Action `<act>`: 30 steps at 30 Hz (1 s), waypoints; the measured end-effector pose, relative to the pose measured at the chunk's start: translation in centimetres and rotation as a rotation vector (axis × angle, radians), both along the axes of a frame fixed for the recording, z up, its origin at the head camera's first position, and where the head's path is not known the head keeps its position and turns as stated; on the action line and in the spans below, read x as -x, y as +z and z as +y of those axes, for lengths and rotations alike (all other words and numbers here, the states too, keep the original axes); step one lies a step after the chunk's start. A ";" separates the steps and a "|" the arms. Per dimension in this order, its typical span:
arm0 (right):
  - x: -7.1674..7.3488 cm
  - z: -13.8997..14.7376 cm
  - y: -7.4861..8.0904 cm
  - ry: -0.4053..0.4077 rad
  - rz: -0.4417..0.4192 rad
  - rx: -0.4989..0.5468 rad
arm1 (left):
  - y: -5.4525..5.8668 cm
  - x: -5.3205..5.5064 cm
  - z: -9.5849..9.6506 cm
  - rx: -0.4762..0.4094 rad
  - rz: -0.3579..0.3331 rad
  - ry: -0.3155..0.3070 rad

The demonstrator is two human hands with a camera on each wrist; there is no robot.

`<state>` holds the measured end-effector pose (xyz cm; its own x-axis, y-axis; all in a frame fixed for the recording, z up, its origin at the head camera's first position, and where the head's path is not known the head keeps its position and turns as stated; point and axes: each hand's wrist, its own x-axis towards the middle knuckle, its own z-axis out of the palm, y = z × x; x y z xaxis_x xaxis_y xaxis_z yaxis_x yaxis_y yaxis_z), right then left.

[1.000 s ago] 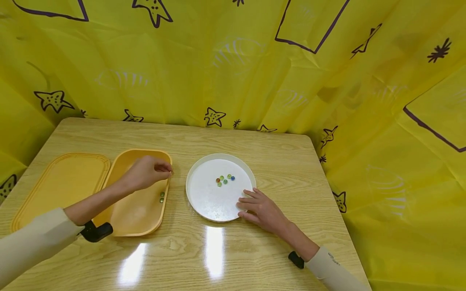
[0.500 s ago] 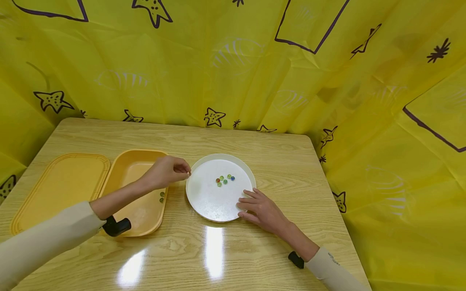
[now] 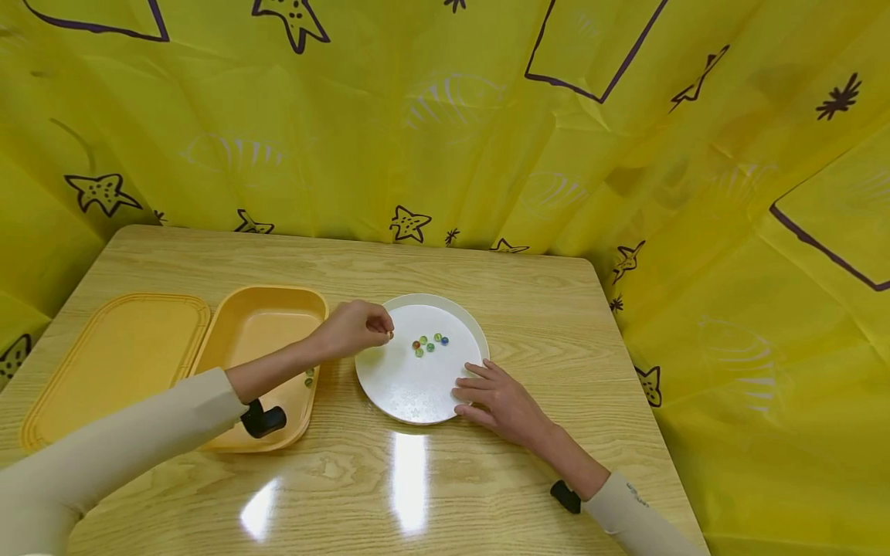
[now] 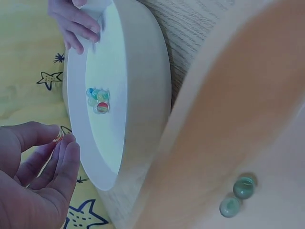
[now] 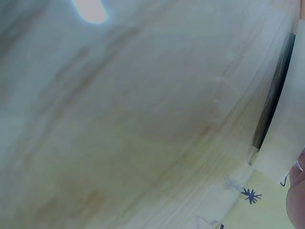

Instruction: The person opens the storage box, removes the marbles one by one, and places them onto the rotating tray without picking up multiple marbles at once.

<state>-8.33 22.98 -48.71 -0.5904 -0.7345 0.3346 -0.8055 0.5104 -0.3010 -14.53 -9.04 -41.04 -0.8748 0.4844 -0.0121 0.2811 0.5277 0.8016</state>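
My left hand (image 3: 354, 330) pinches a small amber marble (image 3: 391, 334) between thumb and fingertips, over the left part of a round white tray (image 3: 389, 394). In the left wrist view the same marble (image 4: 58, 137) shows orange and clear between the fingertips. Several glass marbles (image 3: 430, 347), green, blue and one reddish-brown, lie grouped near the tray's middle. At the tray's right rim rests my right hand (image 3: 504, 401), its fingers extended over the edge and holding nothing. Two green marbles (image 4: 237, 195) sit in the yellow-orange bin (image 3: 267, 417), partly below my left forearm.
A flat yellow-orange lid (image 3: 118, 363) lies left of the bin on the wooden table (image 3: 549, 324). Yellow curtains (image 3: 445, 131) with starfish drawings hang behind and on both sides. In the right wrist view, tabletop and the tray's side (image 5: 286, 114) show.
My left hand has carried the amber marble rightward, from the bin's right rim to over the white tray. The right hand and the marbles in the tray have stayed put.
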 end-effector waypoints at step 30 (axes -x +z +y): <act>0.2 0.1 0.0 0.001 -0.014 -0.017 | -2.0 3.1 4.4 0.138 0.035 -0.034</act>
